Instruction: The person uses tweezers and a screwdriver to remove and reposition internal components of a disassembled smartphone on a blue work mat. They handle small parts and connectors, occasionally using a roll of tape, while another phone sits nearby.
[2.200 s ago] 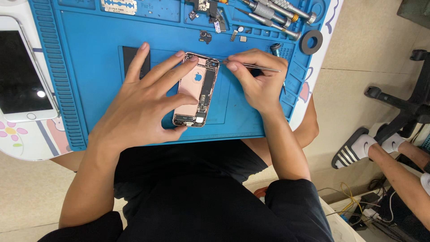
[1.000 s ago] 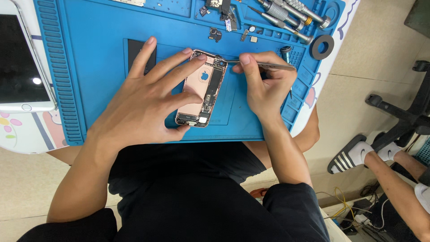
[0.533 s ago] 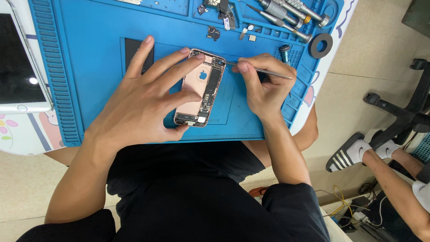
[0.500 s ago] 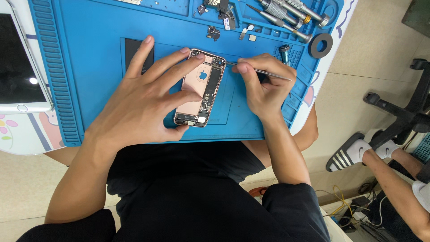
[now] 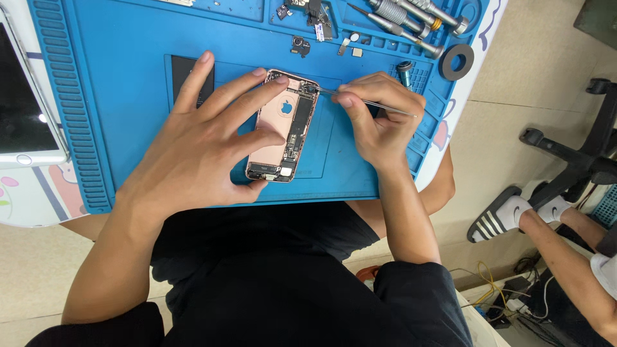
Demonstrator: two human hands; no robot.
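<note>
On the blue repair mat, the left hand spreads flat over the opened rose-gold phone housing, pinning it steady, while the right hand pinches metal tweezers, tips at the housing's top corner.

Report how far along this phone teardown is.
Done: the opened phone lies with its screen off, and small parts sit loose on the blue mat. In hand: the left hand steadies it; the right hand works tweezers at its top corner. Left: the board remains inside.
</note>
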